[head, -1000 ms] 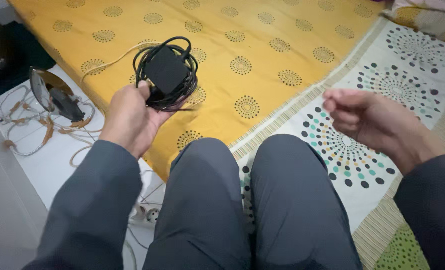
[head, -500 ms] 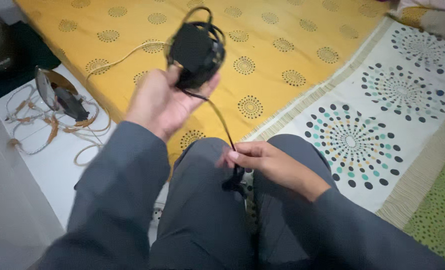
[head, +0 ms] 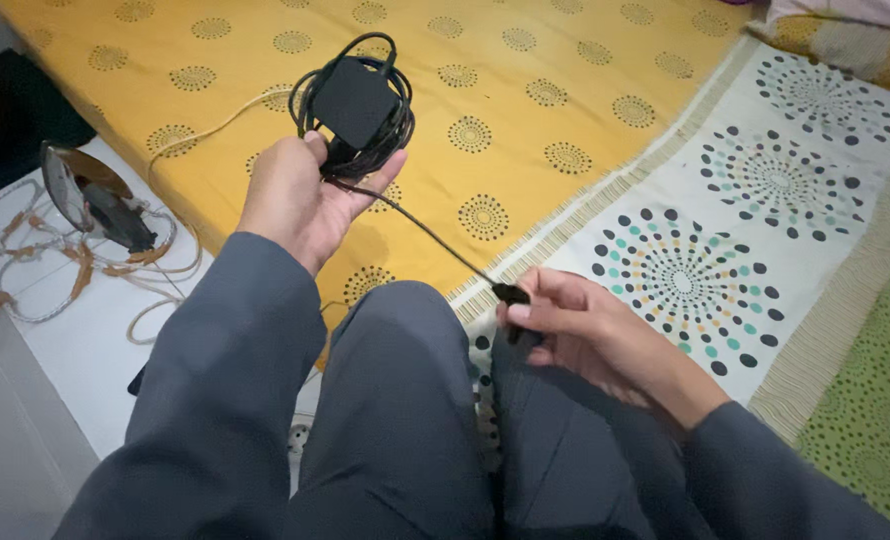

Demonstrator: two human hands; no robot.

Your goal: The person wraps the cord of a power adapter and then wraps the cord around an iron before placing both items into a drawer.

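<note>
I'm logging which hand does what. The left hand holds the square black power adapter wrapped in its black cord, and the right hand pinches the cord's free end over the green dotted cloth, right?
Not quite. In the head view the right hand pinches the cord's free end over the person's grey-trousered knees, not the green cloth. The left hand does hold the square black power adapter.

A square black power adapter sits face-up with its black cord looped in a loose coil around it, above the yellow bedsheet. One free length of cord runs taut and slanting down to the plug end.
</note>
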